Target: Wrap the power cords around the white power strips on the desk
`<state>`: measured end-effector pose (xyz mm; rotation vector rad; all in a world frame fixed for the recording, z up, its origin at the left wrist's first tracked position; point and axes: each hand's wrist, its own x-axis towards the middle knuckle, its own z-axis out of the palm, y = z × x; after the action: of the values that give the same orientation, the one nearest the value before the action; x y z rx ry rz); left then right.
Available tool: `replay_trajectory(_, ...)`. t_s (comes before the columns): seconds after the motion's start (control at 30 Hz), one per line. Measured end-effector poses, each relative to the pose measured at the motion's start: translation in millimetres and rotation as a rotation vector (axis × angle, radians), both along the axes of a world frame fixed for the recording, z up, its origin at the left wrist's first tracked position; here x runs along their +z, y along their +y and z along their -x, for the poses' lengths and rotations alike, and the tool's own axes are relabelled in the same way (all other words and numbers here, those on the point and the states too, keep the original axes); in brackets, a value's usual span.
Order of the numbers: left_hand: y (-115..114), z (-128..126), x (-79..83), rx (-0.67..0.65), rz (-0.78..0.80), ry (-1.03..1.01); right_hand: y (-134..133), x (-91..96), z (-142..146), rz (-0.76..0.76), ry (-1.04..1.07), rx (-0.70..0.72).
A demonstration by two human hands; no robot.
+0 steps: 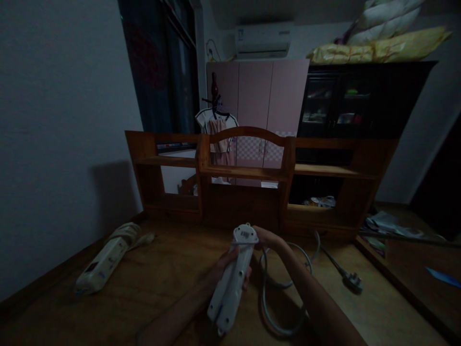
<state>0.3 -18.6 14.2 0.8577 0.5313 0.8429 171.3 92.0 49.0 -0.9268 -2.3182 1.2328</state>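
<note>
- We grip a white power strip (234, 283) in our left hand (220, 269), over the bench (173, 293), its screw-studded underside facing us.
- Our right hand (265, 238) is at the strip's far end; its fingers are partly hidden, so we cannot tell what they close on.
- To our right, the grey cable (284, 332) lies in loops and the plug (353, 282) rests on the bench.
- To our left we see a second power strip (104, 264), its cord (124, 231) bundled at the far end.
</note>
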Motion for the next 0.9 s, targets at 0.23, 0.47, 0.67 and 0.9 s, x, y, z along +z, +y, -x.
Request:
replay_trajectory(0.23, 13.6, 3.0, 1.7, 0.254, 0.061, -0.006, 9.3, -2.4, 3.7, -0.210, -0.130, -0.100)
replay_trajectory(0.47, 11.0, 3.5, 4.7, 0.432, -0.025, 0.048, -3.7, 22.1, -0.5, -0.356, -0.239, -0.080)
replay_trajectory(0.67, 2.4, 3.0, 14.2, 0.478, -0.140, 0.050, -31.8, 49.0, 6.1, -0.395, -0.299, -0.081)
replay_trajectory(0.9, -6.7, -2.7, 20.4, 0.623, -0.321, 0.141, -56.8, 85.0, -0.1, -0.226, -0.216, 0.020)
